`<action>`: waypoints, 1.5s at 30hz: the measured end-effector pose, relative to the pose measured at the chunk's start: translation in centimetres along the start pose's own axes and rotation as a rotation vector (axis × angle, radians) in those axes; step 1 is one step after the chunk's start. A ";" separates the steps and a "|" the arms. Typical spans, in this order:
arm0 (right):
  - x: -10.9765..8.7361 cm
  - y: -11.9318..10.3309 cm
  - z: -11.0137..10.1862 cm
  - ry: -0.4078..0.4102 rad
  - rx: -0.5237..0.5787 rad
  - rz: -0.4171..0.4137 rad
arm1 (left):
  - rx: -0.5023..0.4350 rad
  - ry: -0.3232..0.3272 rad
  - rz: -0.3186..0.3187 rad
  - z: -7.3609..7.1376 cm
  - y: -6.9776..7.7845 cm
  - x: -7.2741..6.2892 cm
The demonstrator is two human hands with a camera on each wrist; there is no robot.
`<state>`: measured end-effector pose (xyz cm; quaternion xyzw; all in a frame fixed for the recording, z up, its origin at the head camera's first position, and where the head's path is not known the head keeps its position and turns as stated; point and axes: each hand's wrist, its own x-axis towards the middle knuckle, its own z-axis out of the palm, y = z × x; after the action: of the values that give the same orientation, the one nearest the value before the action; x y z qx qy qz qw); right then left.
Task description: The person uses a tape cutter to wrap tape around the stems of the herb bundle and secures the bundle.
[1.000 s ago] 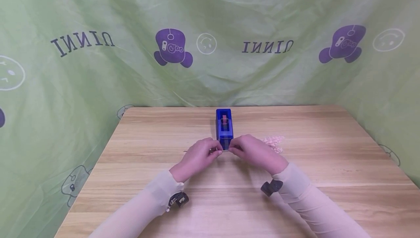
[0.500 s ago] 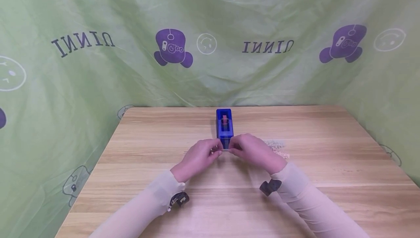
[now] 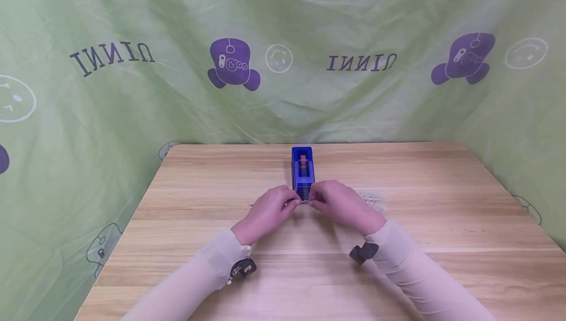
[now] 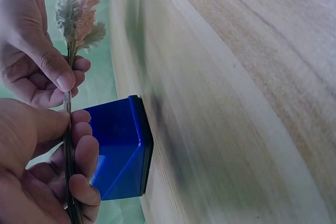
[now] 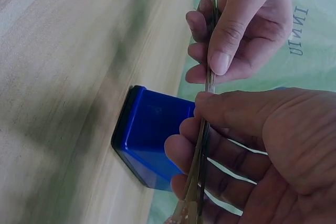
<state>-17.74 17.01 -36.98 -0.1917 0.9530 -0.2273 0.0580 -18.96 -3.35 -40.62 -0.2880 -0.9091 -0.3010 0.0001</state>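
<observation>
green printed curtain (image 3: 305,104) behind wooden table (image 3: 212,163)

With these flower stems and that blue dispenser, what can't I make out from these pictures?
Head: most of the stems, behind the left hand and right hand.
Left wrist: stem ends, cut off by the bottom edge.
Right wrist: flower heads, mostly cut off at bottom.
All views: exact stem count, too thin and bunched.
</observation>
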 end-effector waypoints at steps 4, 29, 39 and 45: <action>0.1 0.1 0.1 -0.001 0.006 0.012 | -0.008 -0.002 -0.009 0.0 0.0 0.1; 0.2 0.3 -0.1 -0.042 0.057 -0.028 | -0.027 0.024 0.014 0.1 -0.1 0.3; 0.4 0.4 -0.2 -0.021 0.006 -0.022 | -0.049 0.019 0.007 0.2 -0.2 0.4; 0.6 0.3 -0.1 -0.007 -0.014 -0.008 | -0.075 0.012 -0.018 0.2 -0.2 0.4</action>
<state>-18.39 17.11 -37.06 -0.1966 0.9537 -0.2201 0.0588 -19.33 -3.17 -40.87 -0.2780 -0.8997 -0.3364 -0.0079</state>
